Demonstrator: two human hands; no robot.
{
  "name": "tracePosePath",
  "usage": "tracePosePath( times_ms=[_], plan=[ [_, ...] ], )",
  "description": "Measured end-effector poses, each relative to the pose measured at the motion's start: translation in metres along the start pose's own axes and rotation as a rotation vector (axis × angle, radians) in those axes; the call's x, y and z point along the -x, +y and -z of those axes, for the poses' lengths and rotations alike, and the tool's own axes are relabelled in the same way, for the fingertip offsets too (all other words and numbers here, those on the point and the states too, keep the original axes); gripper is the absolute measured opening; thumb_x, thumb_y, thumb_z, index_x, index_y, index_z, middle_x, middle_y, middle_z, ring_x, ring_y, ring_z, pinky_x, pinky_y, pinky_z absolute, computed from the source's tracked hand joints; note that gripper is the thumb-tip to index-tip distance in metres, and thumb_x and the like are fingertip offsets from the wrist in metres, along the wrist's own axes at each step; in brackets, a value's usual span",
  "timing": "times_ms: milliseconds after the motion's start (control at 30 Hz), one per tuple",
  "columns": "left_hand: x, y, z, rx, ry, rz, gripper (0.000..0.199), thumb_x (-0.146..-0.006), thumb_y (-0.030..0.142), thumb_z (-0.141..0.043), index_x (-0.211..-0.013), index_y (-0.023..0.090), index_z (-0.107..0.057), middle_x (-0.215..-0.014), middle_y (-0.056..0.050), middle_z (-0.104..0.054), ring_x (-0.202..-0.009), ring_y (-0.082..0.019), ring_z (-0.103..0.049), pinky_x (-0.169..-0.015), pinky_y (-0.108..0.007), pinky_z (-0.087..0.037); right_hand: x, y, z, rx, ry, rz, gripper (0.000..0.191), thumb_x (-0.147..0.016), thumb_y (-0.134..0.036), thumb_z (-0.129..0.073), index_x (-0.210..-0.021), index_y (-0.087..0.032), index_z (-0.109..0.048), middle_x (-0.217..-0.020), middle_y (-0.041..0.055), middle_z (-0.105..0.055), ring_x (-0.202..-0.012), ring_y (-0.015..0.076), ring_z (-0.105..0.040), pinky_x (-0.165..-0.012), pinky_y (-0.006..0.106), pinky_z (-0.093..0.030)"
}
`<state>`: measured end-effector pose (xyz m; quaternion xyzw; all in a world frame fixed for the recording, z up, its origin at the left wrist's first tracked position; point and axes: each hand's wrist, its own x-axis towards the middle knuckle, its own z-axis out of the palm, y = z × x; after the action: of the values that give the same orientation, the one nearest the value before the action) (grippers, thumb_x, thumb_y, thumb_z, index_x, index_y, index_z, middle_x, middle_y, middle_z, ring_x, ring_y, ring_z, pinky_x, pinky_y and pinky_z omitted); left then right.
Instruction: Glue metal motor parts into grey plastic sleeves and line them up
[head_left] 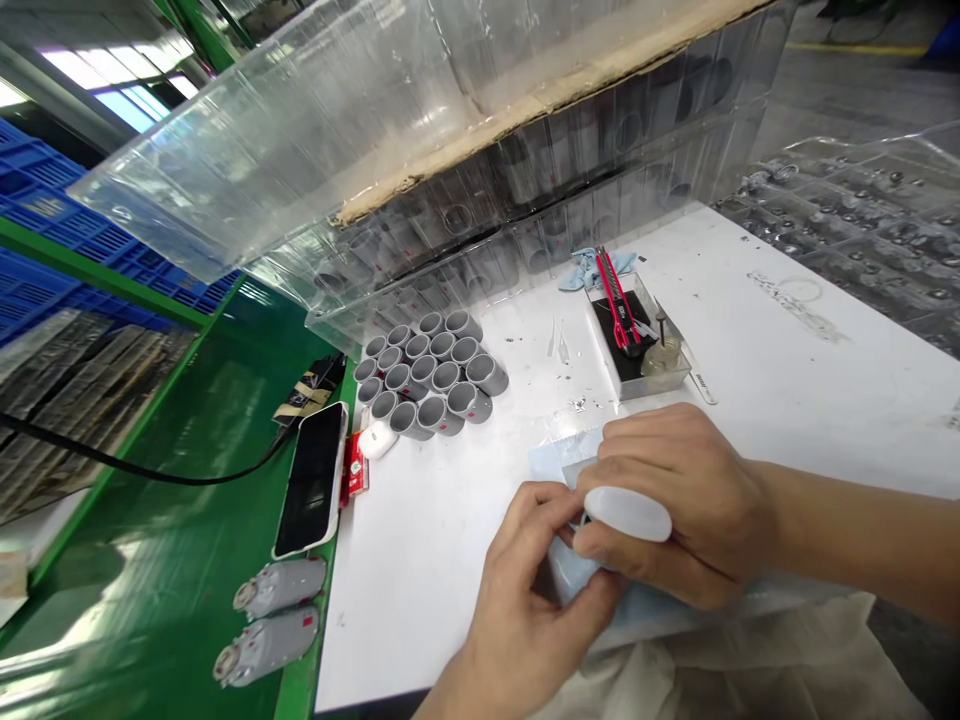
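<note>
My right hand (675,500) is closed around a tool with a whitish rounded handle end (628,513); the tool's tip is hidden between my hands. Beside it, my left hand (529,590) has its fingers bent and pressed on something at the right hand's fingertips, too hidden to make out. Both hands rest over a light blue cloth or sheet (551,460) near the front edge of the white table (405,600). Several grey hollow cylinders (446,377) stand grouped at the table's left back.
A tray (652,385) holds a red cutter (615,300) and small jar. Tweezers (703,380) lie alongside. Clear plastic trays (480,250) are stacked behind. On the left are a phone (311,480), a white case (377,440) and two grey motor-like parts (266,645).
</note>
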<state>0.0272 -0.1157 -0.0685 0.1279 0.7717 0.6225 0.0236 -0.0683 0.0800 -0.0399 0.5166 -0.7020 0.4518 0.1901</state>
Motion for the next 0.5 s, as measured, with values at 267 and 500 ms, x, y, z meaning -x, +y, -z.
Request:
tracePosePath(
  times_ms=[267,500],
  plan=[
    [-0.0054,0.0034,-0.0007,0.020,0.000,0.052,0.044,-0.089,0.013,-0.074,-0.130,0.029,-0.066,-0.125,-0.004,-0.063,-0.108,-0.024,-0.064,-0.091,-0.034,-0.053,-0.0010,-0.0008,-0.0014,-0.008,0.026,0.002,0.022,-0.102,-0.026,-0.056,-0.082,-0.018,-0.056,-0.067,-0.0013,-0.055,-0.058,0.0150,-0.042,-0.056,0.034,-0.037],
    [-0.0023,0.0022,-0.0015,0.015,0.014,0.086,0.045,-0.088,0.013,-0.076,-0.128,0.030,-0.065,-0.117,-0.001,-0.066,-0.101,-0.021,-0.064,-0.089,-0.033,-0.052,-0.0009,0.0004,-0.0017,-0.035,0.021,0.015,0.021,-0.099,-0.026,-0.060,-0.082,-0.014,-0.060,-0.068,-0.0001,-0.057,-0.059,0.0140,-0.042,-0.057,0.033,-0.037]
  ],
)
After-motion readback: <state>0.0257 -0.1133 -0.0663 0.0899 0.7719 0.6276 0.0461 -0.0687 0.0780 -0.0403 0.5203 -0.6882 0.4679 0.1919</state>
